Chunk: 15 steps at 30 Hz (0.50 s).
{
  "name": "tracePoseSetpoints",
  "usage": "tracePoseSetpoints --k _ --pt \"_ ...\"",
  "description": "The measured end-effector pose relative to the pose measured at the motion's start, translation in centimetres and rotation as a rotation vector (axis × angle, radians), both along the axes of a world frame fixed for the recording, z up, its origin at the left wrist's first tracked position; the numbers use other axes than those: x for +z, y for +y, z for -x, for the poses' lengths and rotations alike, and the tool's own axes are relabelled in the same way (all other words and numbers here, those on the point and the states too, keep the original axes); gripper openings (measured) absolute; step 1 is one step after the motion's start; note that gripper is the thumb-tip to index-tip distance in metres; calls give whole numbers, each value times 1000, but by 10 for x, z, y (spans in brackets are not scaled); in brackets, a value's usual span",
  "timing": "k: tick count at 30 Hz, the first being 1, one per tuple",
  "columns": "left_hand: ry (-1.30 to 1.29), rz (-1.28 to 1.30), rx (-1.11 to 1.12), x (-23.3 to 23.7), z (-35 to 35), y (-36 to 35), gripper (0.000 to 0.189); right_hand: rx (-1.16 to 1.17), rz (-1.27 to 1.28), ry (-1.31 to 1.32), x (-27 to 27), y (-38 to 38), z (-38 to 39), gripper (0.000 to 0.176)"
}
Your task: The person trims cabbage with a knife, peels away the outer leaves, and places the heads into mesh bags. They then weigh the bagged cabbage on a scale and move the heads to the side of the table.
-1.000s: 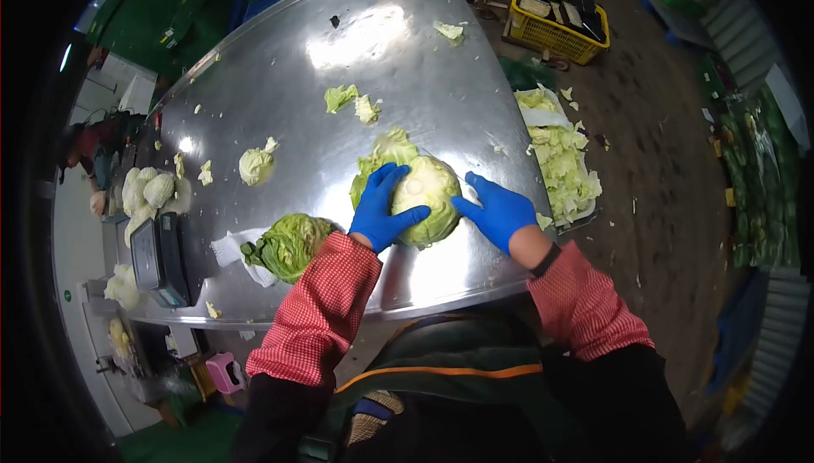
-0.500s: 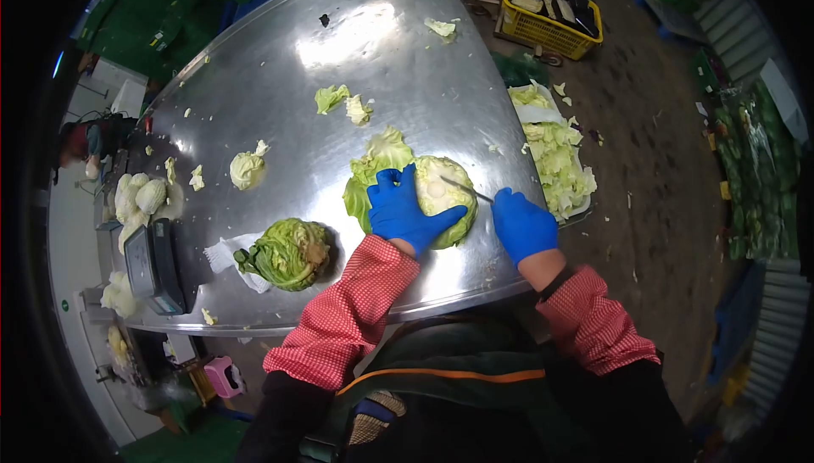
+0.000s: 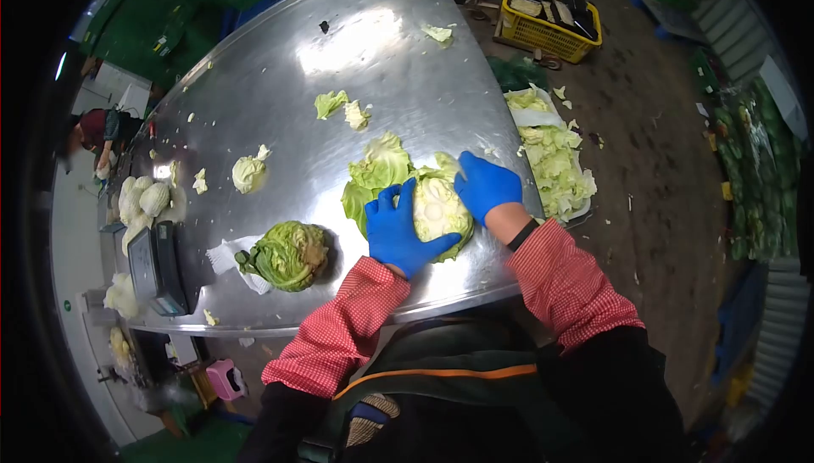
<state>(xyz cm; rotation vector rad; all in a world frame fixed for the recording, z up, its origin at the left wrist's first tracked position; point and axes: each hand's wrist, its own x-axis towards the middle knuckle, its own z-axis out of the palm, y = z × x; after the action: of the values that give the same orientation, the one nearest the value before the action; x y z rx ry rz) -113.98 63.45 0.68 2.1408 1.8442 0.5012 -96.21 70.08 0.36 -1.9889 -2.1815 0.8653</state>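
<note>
A pale cut cabbage (image 3: pixel 434 209) lies on the metal table near its front edge, a leaf lifted at its far side. My left hand (image 3: pixel 398 230), in a blue glove, presses on the cabbage's left side with fingers spread. My right hand (image 3: pixel 489 185), also gloved in blue, is closed at the cabbage's upper right, by the lifted leaf; the knife is hidden from view. Loose green leaves (image 3: pixel 377 164) lie just beyond my left hand. Further left, a darker green cabbage with a brown patch (image 3: pixel 292 255) rests on a white cloth (image 3: pixel 227 253).
A small pale cabbage (image 3: pixel 248 174), leaf scraps (image 3: pixel 331 104) and a dark scale (image 3: pixel 154 268) are on the table (image 3: pixel 280 141). Right of it stands a leaf-filled crate (image 3: pixel 555 166); a yellow basket (image 3: pixel 551 30) is beyond. A person (image 3: pixel 97 132) stands at the far left.
My right hand has moved up and left to the cabbage's far side, and the knife no longer shows. A leaf there now stands lifted. The person at the left has leaned further into view.
</note>
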Motion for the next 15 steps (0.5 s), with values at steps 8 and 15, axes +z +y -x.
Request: tracePoseSetpoints --k 8,15 --pt "-291 141 277 -27 26 -27 107 -239 73 105 2 -29 -16 77" --pt "-254 -89 -51 -17 37 -4 99 50 255 23 22 -4 0 78"
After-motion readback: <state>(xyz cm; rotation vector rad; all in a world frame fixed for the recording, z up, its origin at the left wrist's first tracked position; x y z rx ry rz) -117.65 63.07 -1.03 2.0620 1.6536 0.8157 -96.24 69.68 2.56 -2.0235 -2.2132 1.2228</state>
